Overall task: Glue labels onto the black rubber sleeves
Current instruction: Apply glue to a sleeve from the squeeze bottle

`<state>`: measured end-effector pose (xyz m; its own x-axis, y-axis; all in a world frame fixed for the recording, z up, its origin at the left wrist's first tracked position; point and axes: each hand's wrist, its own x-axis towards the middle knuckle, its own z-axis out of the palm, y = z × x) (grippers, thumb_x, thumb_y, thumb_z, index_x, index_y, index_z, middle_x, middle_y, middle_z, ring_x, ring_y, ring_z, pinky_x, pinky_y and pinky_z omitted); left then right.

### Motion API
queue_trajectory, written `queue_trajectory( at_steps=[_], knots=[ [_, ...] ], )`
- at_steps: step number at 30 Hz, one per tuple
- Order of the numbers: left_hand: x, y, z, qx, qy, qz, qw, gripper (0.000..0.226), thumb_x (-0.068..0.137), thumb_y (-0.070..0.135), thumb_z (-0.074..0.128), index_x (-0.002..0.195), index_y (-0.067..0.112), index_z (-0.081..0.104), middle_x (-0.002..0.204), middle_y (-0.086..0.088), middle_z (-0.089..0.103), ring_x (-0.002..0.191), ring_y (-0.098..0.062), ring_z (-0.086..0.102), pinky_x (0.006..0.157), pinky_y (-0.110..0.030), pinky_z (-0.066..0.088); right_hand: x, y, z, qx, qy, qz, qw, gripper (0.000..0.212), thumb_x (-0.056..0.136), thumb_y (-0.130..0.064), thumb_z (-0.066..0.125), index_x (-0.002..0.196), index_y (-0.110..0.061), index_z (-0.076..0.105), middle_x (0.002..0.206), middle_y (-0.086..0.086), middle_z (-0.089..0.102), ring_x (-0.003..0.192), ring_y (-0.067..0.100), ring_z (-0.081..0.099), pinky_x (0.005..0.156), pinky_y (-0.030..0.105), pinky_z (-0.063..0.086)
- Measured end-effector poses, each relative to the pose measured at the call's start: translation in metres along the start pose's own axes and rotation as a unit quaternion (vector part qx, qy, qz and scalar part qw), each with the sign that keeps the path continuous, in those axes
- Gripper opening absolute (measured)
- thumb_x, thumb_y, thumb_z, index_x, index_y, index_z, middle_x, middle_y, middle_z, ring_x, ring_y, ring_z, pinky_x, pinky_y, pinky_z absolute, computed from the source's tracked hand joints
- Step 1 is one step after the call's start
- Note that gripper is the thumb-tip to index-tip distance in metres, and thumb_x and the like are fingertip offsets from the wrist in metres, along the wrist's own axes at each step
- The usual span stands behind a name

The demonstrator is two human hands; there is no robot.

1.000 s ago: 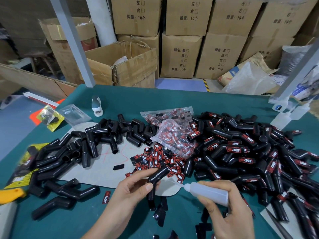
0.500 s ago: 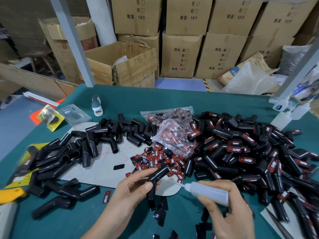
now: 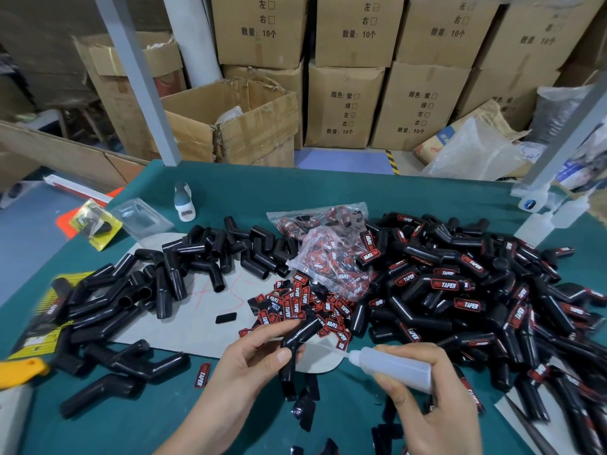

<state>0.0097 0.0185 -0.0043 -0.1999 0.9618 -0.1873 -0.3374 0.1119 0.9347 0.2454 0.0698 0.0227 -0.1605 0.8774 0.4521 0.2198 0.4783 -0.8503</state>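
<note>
Head view: left hand (image 3: 253, 359) fingers curl round bent black sleeve (image 3: 297, 338); right hand (image 3: 427, 399) grips glue bottle (image 3: 391, 367), nozzle just short of sleeve, beside left thumb. Likely glue-applying step; next needs a label from pile (image 3: 302, 303) beyond left fingertips. Nozzle tip, any glue bead too fine to see.

Bare green counter (image 3: 328, 188) lies open along the far edge and near the front left corner. A dense heap of labelled black rubber sleeves (image 3: 476, 300) blocks the right side, a looser heap of unlabelled black rubber sleeves (image 3: 157, 290) blocks the left, and loose red-and-black labels (image 3: 302, 303) crowd the middle.
</note>
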Motion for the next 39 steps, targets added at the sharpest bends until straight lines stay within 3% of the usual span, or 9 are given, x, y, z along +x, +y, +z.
queue_trajectory(
  at_steps=[5,10,12,17,21,24,27,32,39],
  knots=[
    [0.001,-0.003,0.000,0.018,0.005,0.017,1.000,0.044,0.076,0.020,0.083,0.120,0.022,0.078,0.125,-0.016,0.072,0.119,-0.038,0.067,0.113,-0.048,0.047,0.000,0.000,0.000,0.002,0.006,0.001,1.000,0.025,0.079,-0.045,0.073,0.103,-0.044,0.066,0.104,-0.014,0.074,0.099,0.007,0.071,0.081,0.013,0.051],
    [0.001,-0.004,0.000,0.026,0.015,0.018,0.999,0.054,0.066,0.031,0.087,0.119,0.023,0.078,0.127,-0.015,0.071,0.123,-0.044,0.062,0.116,-0.058,0.040,0.001,0.001,0.000,-0.011,0.014,0.002,1.000,0.030,0.077,-0.042,0.079,0.104,-0.045,0.065,0.104,-0.015,0.074,0.099,0.005,0.070,0.082,0.010,0.049],
    [0.002,-0.005,-0.001,0.026,0.015,0.019,0.999,0.055,0.066,0.031,0.088,0.119,0.024,0.078,0.128,-0.014,0.071,0.122,-0.042,0.064,0.116,-0.057,0.042,0.001,0.002,-0.001,-0.014,0.014,-0.001,1.000,0.027,0.079,-0.044,0.076,0.104,-0.045,0.065,0.104,-0.016,0.074,0.100,0.004,0.070,0.082,0.010,0.049],
    [0.003,-0.006,-0.003,0.040,0.003,0.022,0.999,0.053,0.068,0.030,0.087,0.120,0.024,0.078,0.130,-0.009,0.070,0.124,-0.032,0.065,0.111,-0.046,0.047,-0.001,0.006,-0.004,-0.026,0.016,-0.002,1.000,0.036,0.077,-0.027,0.078,0.104,-0.047,0.065,0.104,-0.017,0.075,0.100,0.003,0.070,0.082,0.012,0.050],
    [0.004,-0.007,-0.005,0.051,0.004,0.026,0.998,0.054,0.069,0.031,0.088,0.121,0.025,0.077,0.131,-0.007,0.070,0.123,-0.028,0.066,0.102,-0.036,0.052,-0.001,0.004,-0.004,-0.023,0.020,0.006,1.000,0.028,0.079,-0.044,0.077,0.104,-0.048,0.064,0.106,-0.017,0.075,0.101,0.002,0.070,0.082,0.010,0.049],
    [0.004,-0.008,-0.006,0.057,0.007,0.030,0.998,0.054,0.068,0.030,0.088,0.121,0.024,0.077,0.130,-0.007,0.070,0.122,-0.026,0.066,0.098,-0.030,0.054,-0.001,0.009,-0.006,-0.026,0.021,0.005,0.999,0.034,0.078,-0.031,0.079,0.104,-0.048,0.065,0.105,-0.016,0.075,0.101,0.003,0.070,0.081,0.011,0.050],
    [0.004,-0.007,-0.006,0.068,0.006,0.034,0.997,0.054,0.069,0.033,0.089,0.122,0.026,0.077,0.129,-0.005,0.070,0.121,-0.024,0.066,0.101,-0.035,0.051,-0.001,0.007,-0.004,-0.029,0.011,-0.002,1.000,0.036,0.078,-0.029,0.079,0.104,-0.049,0.064,0.105,-0.017,0.075,0.100,0.002,0.070,0.082,0.008,0.049],
    [0.005,-0.007,-0.007,0.070,0.010,0.036,0.997,0.056,0.070,0.034,0.089,0.123,0.026,0.076,0.128,-0.005,0.070,0.122,-0.024,0.066,0.102,-0.036,0.049,0.001,0.006,-0.006,-0.016,0.023,0.014,1.000,0.027,0.080,-0.050,0.071,0.106,-0.046,0.065,0.105,-0.015,0.075,0.101,0.004,0.070,0.081,0.012,0.050],
    [0.006,-0.010,-0.008,0.058,0.007,0.042,0.997,0.056,0.069,0.034,0.090,0.123,0.024,0.077,0.129,-0.007,0.070,0.123,-0.027,0.065,0.104,-0.037,0.049,-0.003,0.010,-0.005,-0.024,0.022,0.022,0.999,0.029,0.080,-0.042,0.077,0.106,-0.044,0.066,0.105,-0.013,0.076,0.101,0.007,0.071,0.082,0.023,0.053]
  ],
)
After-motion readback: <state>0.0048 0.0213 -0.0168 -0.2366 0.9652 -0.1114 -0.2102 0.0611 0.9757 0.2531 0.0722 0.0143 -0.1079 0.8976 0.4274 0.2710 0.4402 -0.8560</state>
